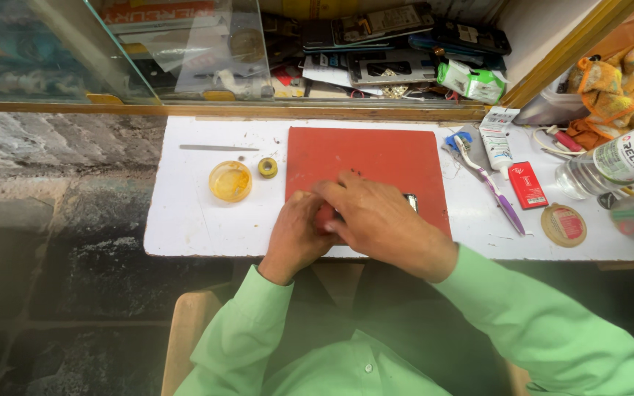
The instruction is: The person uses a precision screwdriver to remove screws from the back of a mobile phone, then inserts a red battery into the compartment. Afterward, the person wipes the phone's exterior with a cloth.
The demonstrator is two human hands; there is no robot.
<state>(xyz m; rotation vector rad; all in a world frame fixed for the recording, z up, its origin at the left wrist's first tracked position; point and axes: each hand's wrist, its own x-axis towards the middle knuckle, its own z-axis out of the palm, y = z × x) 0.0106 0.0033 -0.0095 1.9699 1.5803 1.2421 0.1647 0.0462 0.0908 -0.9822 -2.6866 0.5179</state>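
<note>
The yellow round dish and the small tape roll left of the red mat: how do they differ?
The yellow round dish is wider and translucent amber, with a closed floor; the small tape roll is much smaller, opaque yellow-green, with a dark open centre. The dish lies nearer the person, the roll nearer the red mat. Both are round, lie flat on the white board, and are untouched.

Left hand (296,233) curled low; right hand (372,216) laid across it, touching.

A small phone repair stall. Dismantled phones (383,26) pile behind a glass case (185,51). A red work mat (376,158) and a glue tube (497,139) lie on the white table (192,213).
</note>
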